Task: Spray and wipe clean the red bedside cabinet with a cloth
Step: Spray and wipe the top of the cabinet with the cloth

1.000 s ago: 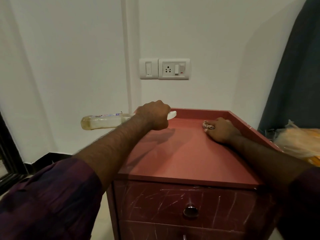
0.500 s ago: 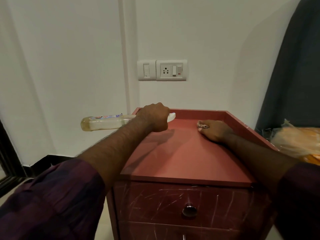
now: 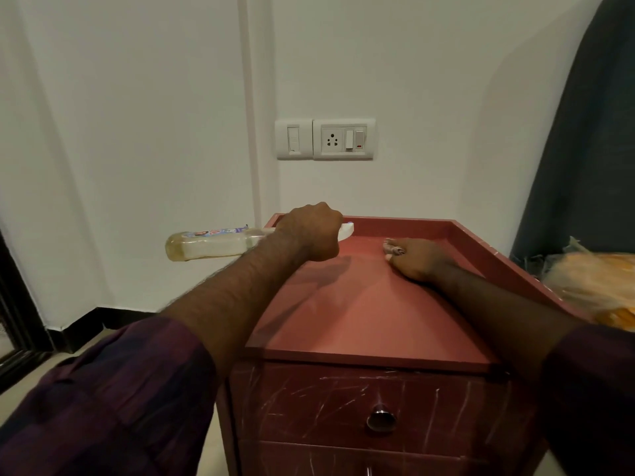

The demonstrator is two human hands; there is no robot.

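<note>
Left grip (image 3: 311,231) curled tight round the neck of a spray bottle (image 3: 213,243), which it holds level above the far left corner of the red bedside cabinet (image 3: 360,310). The bottle is clear plastic, long and rounded, with pale yellowish liquid inside and a printed label band along its upper side. Its base juts out past the cabinet's left edge, and its white nozzle head (image 3: 347,231) points right along the far rim.

Right grip (image 3: 419,259) knuckles-up on the cabinet top near the far edge, right of centre, fingers bunched on a small crumpled cloth (image 3: 393,248). Only a pale, patterned fold of the cloth shows at the fingertips, and it lies against the surface.

The cabinet top is a smooth, matt red board with a low raised lip along its far and right edges. Below the near edge, the drawer front (image 3: 326,403) is a darker, glossy red, crossed by many fine pale scratches. A round metal knob (image 3: 381,420) sits at its centre.

Both forearms are bare, with dark purple sleeves (image 3: 103,400) pushed up. On the plain white wall behind are a white switch plate (image 3: 293,139) and a socket plate (image 3: 343,139). A dark curtain (image 3: 584,132) hangs to the right above a crinkled orange plastic bag (image 3: 598,286).
</note>
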